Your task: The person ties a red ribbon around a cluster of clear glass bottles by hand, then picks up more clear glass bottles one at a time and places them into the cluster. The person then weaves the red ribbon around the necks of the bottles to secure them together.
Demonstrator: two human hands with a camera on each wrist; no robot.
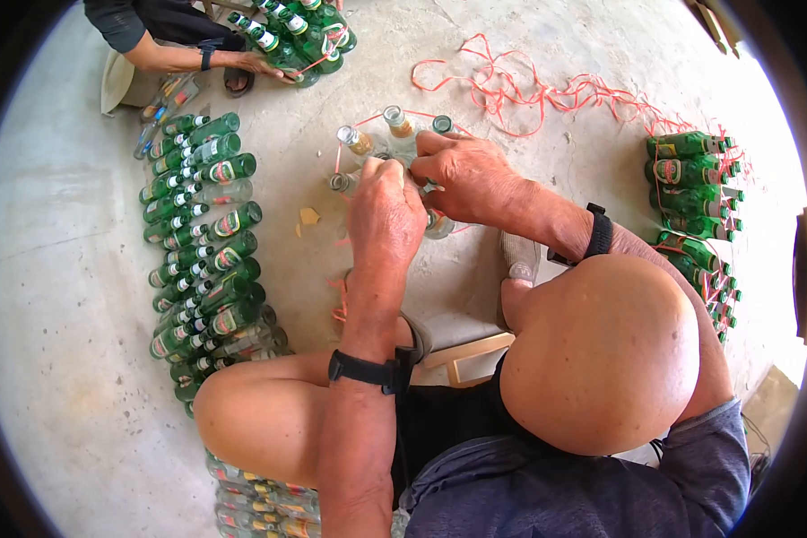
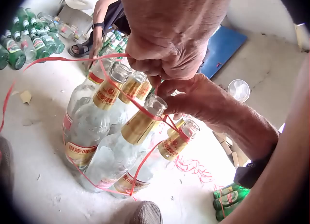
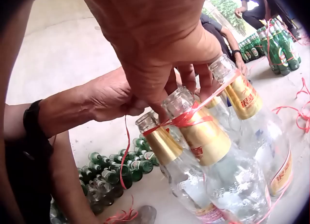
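Clear bottles with gold neck labels [image 2: 138, 128] [image 3: 206, 136] stand upright in a tight cluster, with red strapping [image 2: 145, 158] round their bodies and more strapping [image 3: 193, 115] wound about the necks. My left hand [image 1: 387, 211] pinches the strapping above the bottle tops; in the left wrist view its fingers are curled. My right hand [image 1: 475, 179] is beside it, fingers bent down among the necks. In the right wrist view its fingertips lie against the bottle mouths; what they hold is hidden. A loose strapping end [image 3: 127, 156] hangs below the left hand.
Green bottles [image 1: 206, 224] lie in rows on the left; strapped green bundles [image 1: 690, 184] lie on the right. Tangled red strapping [image 1: 538, 90] is on the floor beyond. Another person's hand [image 1: 262, 65] touches a green bundle [image 1: 305, 45] at the top. Bottles also lie near the left knee.
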